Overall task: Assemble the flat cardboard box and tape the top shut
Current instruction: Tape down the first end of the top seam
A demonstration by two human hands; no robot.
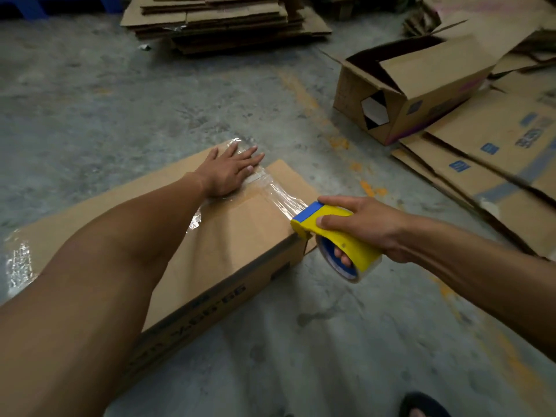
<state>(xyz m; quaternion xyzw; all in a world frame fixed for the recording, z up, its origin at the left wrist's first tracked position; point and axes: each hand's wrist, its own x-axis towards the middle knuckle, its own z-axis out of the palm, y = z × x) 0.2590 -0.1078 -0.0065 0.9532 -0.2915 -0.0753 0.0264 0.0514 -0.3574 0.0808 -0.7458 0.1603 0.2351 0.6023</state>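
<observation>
Left hand (228, 173) fingers flat on taped box (240, 236).

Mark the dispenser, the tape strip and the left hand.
dispenser (337, 233), head view, yellow handle.
tape strip (281, 195), head view, stretch across the box top.
left hand (230, 171), head view, back of hand.

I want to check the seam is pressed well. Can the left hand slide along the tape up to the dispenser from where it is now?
Probably yes. The left hand lies flat on the clear tape on the box, and nothing lies on the strip between it and the yellow dispenser held by the right hand.
</observation>
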